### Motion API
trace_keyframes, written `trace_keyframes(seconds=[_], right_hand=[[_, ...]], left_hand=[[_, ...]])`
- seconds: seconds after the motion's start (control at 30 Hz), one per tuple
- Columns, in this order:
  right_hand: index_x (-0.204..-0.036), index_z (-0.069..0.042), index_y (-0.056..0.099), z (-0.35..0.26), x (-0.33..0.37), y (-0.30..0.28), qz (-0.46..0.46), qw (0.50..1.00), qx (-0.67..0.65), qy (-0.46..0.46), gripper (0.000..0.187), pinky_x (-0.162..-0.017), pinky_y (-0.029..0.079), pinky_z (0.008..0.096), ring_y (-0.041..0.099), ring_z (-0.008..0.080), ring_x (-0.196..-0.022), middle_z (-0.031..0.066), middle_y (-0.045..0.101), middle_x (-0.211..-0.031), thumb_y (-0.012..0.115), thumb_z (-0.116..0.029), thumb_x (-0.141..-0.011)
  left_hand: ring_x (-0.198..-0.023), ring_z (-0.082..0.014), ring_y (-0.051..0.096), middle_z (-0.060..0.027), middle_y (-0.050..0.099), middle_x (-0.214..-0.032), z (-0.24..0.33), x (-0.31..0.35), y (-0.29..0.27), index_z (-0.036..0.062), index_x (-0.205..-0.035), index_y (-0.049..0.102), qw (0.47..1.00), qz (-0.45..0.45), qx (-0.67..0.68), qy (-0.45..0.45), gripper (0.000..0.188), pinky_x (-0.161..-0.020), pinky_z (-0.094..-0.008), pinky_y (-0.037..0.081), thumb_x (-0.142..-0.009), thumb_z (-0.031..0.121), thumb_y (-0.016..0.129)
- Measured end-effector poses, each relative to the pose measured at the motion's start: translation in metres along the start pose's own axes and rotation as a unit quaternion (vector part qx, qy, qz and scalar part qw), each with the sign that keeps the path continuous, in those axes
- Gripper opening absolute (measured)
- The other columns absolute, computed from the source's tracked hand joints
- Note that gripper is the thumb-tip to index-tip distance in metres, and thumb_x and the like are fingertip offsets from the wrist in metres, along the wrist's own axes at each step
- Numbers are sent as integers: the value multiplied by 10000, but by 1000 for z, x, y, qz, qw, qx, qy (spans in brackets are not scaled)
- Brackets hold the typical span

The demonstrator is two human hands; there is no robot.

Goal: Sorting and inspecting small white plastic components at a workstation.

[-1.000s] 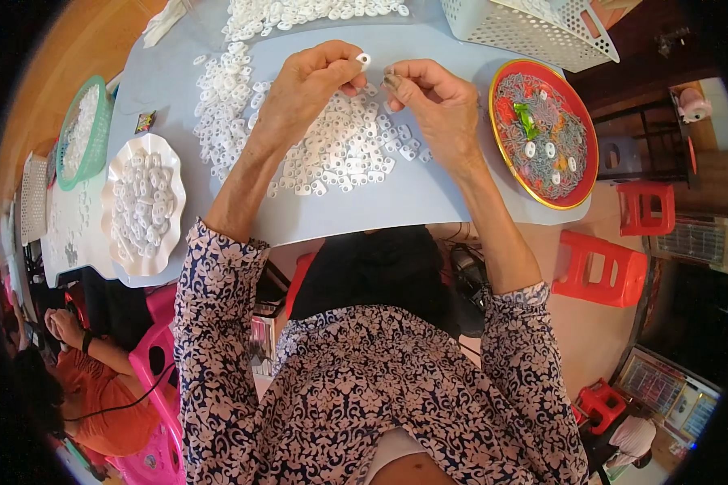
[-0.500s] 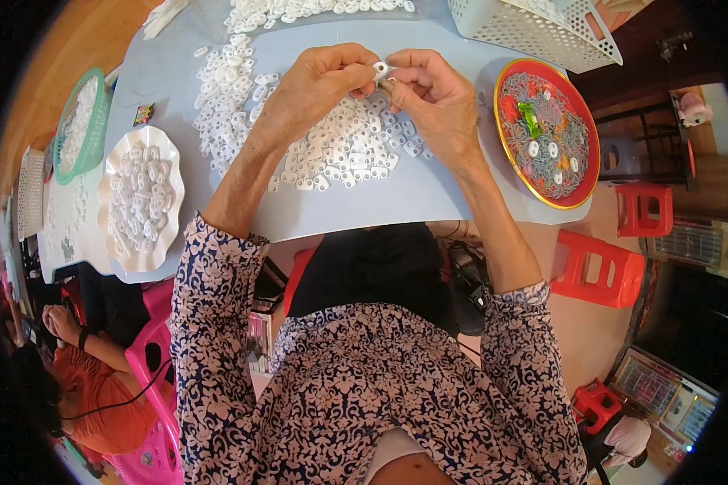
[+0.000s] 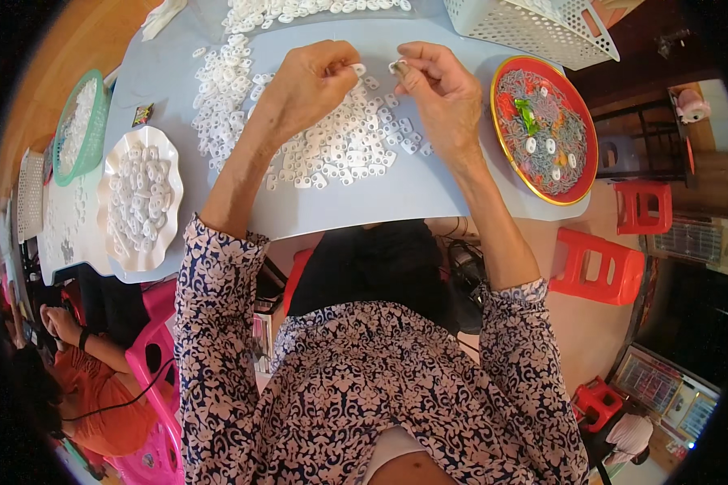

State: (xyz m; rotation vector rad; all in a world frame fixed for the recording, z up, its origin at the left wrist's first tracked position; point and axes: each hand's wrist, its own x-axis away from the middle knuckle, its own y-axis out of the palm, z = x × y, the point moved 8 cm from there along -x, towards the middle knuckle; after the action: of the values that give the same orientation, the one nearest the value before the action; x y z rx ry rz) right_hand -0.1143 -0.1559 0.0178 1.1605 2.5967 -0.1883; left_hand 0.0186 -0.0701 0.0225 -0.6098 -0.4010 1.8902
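Above the table, my left hand (image 3: 311, 85) pinches a small white oval plastic piece (image 3: 358, 70) with a hole in it. A short gap to the right, my right hand (image 3: 445, 93) has thumb and forefinger closed on another small white piece (image 3: 395, 66), mostly covered by the fingertips. Below both hands spreads a loose pile of similar white plastic pieces (image 3: 332, 149). Close to my right hand stands a red round tray (image 3: 581, 192) with a gold rim, holding many thin grey bits, a green wrapper (image 3: 528, 118) and a few white pieces.
A scalloped white dish (image 3: 112, 206) of white pieces stands at left, by a green basket (image 3: 65, 166). A white perforated basket (image 3: 534, 36) is at the far right. Red stools (image 3: 597, 267) stand on the floor. A person in orange (image 3: 109, 404) sits at lower left.
My hands have drawn apart from where they met. The left holds one white piece slightly to the left; the right has shifted slightly right with another small white piece.
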Motion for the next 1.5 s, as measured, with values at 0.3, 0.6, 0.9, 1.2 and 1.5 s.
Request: trace_keyframes(seconds=[0.3, 0.6, 0.9, 1.2, 1.5], right_hand=[[-963, 18, 628, 1, -2, -14, 74, 997, -1, 7, 131, -627, 484, 202, 598, 78, -675, 43, 649, -805, 608, -12, -836], [-953, 21, 634, -5, -4, -2, 16, 999, -35, 3, 118, -651, 504, 209, 611, 91, -696, 47, 653, -816, 620, -33, -848], [-950, 25, 645, -4, 0, -4, 10, 1000, -6, -10, 120, -596, 481, 194, 595, 79, -673, 32, 653, -766, 605, -53, -867], [-866, -13, 662, -9, 7, 15, -72, 979, 173, -80, 112, -531, 435, 249, 556, 92, -587, 46, 645, -692, 626, -118, -853], [-948, -32, 660, -12, 0, -12, 6, 986, 160, -38, 177, -550, 426, 225, 522, 41, -611, 25, 641, -679, 554, -162, -893]], left_hand=[[-756, -251, 502, -121, 535, -711, 22, 3, 2, 7, -809, 597, 974, 48, -196, 106, 100, -657, -369, 447, -781, 102, 579], [-662, -89, 457, -10, 548, -696, 30, -5, 17, 8, -861, 607, 998, -5, 44, 45, 131, -597, -261, 381, -859, 137, 585], [-585, -57, 399, 23, 492, -628, 23, -1, 21, 21, -830, 622, 994, 28, 100, 45, 134, -513, -233, 333, -874, 131, 559], [-721, -85, 539, -18, 590, -718, -3, -2, -4, -14, -901, 639, 966, 98, 236, -39, 173, -703, -238, 436, -872, 125, 540], [-620, -42, 475, 0, 570, -650, -17, 0, -3, 18, -788, 640, 964, 115, 231, -65, 187, -586, -206, 387, -839, 170, 544]])
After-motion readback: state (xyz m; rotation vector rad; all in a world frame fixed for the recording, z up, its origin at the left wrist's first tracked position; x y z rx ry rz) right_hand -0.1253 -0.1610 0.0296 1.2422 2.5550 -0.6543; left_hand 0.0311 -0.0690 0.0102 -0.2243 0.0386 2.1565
